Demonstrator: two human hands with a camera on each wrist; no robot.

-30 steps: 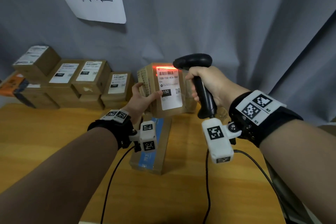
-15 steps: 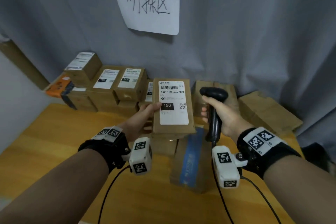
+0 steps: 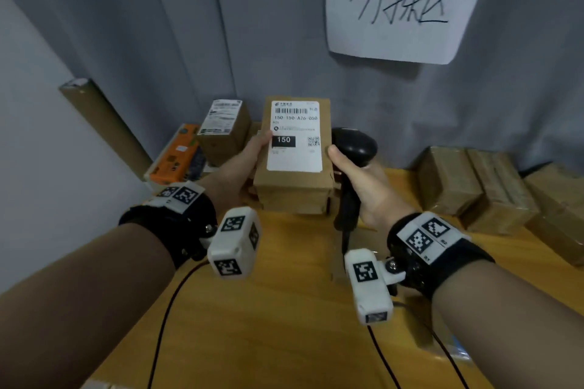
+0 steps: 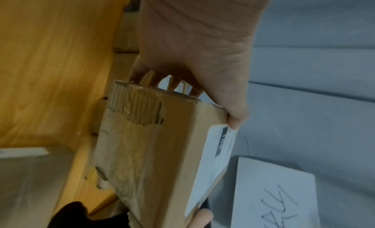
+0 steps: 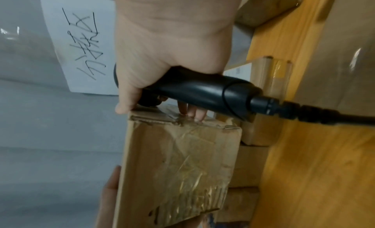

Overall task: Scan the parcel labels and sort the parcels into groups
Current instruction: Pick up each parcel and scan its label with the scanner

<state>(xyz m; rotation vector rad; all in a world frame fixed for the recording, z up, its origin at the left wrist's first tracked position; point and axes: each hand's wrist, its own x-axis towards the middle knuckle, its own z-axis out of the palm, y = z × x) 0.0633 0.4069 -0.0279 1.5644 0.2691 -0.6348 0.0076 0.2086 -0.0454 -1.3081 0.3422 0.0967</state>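
Head view: parcel (image 3: pixel 294 164) held upright above the wooden table (image 3: pixel 284 309), label (image 3: pixel 295 136) facing the camera, gripped at its left edge by the left hand (image 3: pixel 238 169), steadied at its right edge by the thumb of the right hand (image 3: pixel 363 183), fingers wrapped round the black scanner (image 3: pixel 352 161).

Left wrist view: parcel (image 4: pixel 162 143) clamped between thumb and fingers of the left hand (image 4: pixel 194 54).

Right wrist view: scanner (image 5: pixel 202 93) handle clenched in the right hand (image 5: pixel 172 46), fingertips (image 5: pixel 194 112) touching the parcel (image 5: pixel 178 167).

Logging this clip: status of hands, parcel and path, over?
Left hand holds brown cardboard parcel, white label 150 up. Right hand grips black handheld scanner, thumb on parcel edge. Nothing in the way.
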